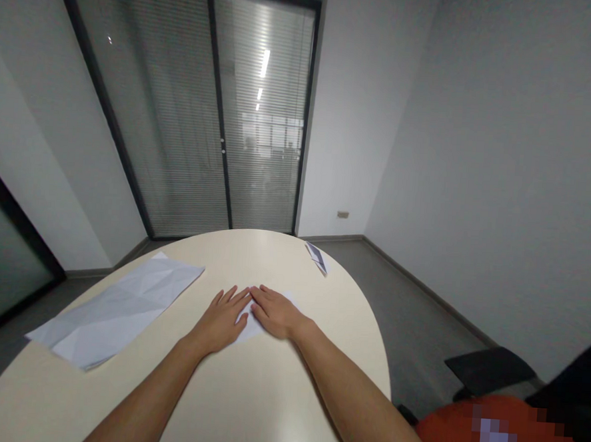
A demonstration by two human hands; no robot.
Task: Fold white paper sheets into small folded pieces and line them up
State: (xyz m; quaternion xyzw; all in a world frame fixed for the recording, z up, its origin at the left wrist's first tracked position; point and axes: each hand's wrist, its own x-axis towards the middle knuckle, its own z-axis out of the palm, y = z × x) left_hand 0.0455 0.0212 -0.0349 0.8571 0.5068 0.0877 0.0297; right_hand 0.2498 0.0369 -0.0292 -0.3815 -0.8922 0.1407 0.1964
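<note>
A small white sheet of paper lies flat on the round table, largely covered by my hands. My left hand presses on its left side, fingers spread and pointing forward. Across the right part of the sheet rests my right hand, its fingers stretched out toward the left. The fingertips of both hands meet near the paper's far edge. How the paper is folded beneath them is hidden.
Creased larger white sheets lie on the left of the cream table. A folded paper piece sits near the far right edge. An orange-seated chair with a black armrest stands at the lower right.
</note>
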